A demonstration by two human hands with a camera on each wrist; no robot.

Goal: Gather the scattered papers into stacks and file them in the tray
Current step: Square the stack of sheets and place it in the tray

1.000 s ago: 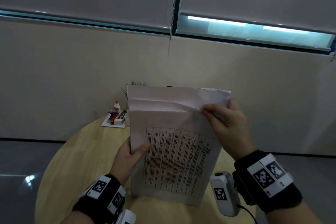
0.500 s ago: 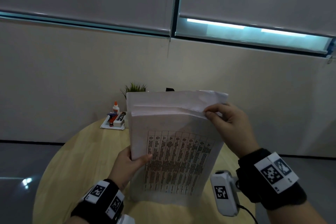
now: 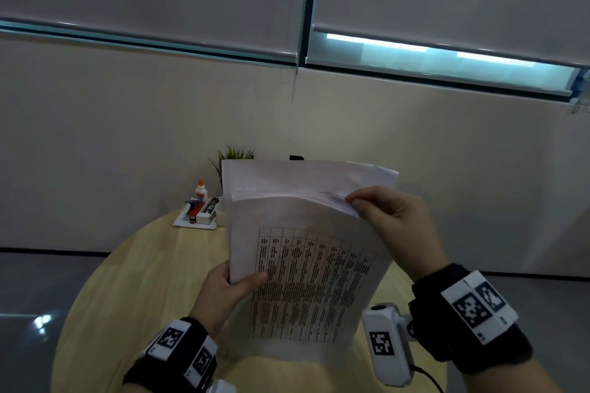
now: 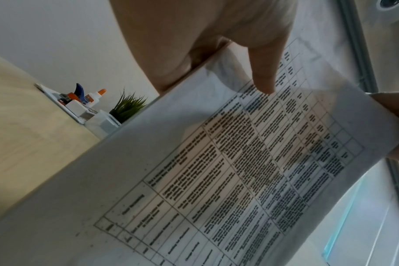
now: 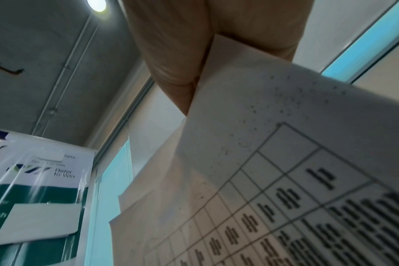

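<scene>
Standing the stack of papers (image 3: 306,265) upright on the round wooden table (image 3: 134,297), my left hand (image 3: 228,292) grips its left edge, thumb across the printed table, while my right hand (image 3: 392,220) pinches the top right corner.

Stack of white papers (image 3: 306,265), printed table on front sheet, held upright, bottom edge on round wooden table (image 3: 134,290).

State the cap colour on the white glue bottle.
Orange, on the white glue bottle; left wrist view shows it best.
</scene>
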